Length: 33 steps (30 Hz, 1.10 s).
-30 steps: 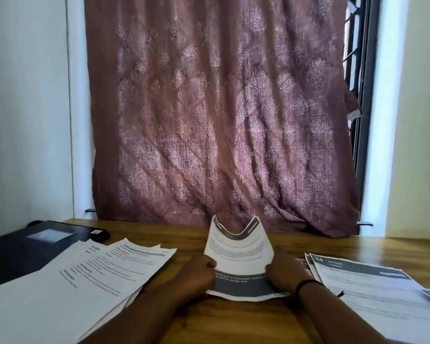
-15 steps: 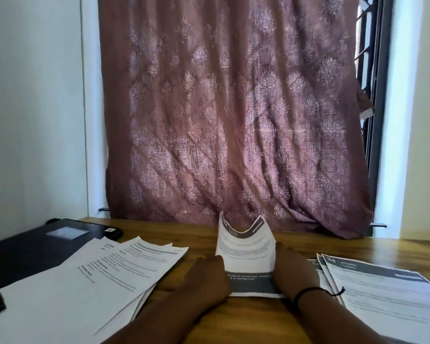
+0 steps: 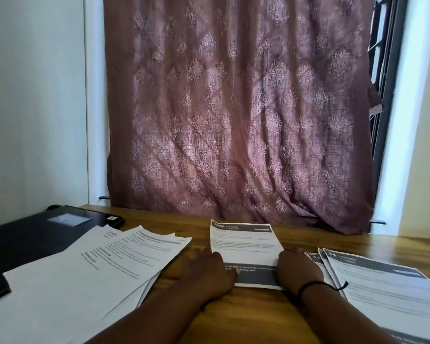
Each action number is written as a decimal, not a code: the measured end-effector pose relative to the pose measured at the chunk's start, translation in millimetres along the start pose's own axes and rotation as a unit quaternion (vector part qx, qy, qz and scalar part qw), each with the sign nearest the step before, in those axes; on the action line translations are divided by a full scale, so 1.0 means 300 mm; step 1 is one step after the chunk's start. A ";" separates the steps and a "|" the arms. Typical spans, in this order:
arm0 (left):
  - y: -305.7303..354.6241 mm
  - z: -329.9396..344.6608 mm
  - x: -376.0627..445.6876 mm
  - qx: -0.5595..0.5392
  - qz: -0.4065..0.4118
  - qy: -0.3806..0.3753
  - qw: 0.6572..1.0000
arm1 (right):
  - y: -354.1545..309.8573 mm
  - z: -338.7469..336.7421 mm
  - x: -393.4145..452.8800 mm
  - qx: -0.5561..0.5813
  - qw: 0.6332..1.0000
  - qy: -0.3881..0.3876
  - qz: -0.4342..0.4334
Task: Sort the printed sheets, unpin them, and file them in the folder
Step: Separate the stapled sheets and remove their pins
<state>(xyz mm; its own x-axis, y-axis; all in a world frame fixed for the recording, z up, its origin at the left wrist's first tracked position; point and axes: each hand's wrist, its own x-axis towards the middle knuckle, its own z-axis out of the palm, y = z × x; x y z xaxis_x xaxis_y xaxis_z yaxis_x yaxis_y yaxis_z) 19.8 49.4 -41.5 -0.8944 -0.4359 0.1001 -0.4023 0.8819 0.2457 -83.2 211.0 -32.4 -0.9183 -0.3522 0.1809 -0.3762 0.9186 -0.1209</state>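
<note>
Wooden desk: we log three groups of printed paper on it.
Centre sheet: lies flat on the desk, dark header band at the far edge, dark footer band near us.
Left hand: fingers straight, resting on the centre sheet's left edge; we see nothing gripped.
Right hand: flat on the sheet's right edge, fingers extended; black band on the wrist.
Left stack: fanned white text pages, partly over a black folder.
Right stack: overlapping sheets with dark headers.
Background: maroon patterned curtain.
</note>
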 end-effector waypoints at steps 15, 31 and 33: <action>-0.018 0.014 0.021 -0.026 0.000 0.036 0.999 | 0.021 -0.002 0.006 -0.038 0.998 -0.037 -0.036; 0.248 0.024 -0.088 -0.074 0.148 0.111 0.980 | 0.641 -0.204 -0.197 0.004 0.984 0.032 0.173; 0.356 0.045 -0.112 -0.153 0.143 0.047 0.977 | 0.716 -0.188 -0.229 -0.006 0.984 0.002 0.176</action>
<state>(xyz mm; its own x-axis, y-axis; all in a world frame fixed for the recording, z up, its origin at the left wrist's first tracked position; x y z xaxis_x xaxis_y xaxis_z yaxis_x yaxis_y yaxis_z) 4.2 160.8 -31.5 -0.9340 -0.2064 0.2914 -0.0478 0.8810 0.4707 -94.0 442.5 -15.9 -0.9909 -0.0116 0.1337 -0.0337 0.9858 -0.1644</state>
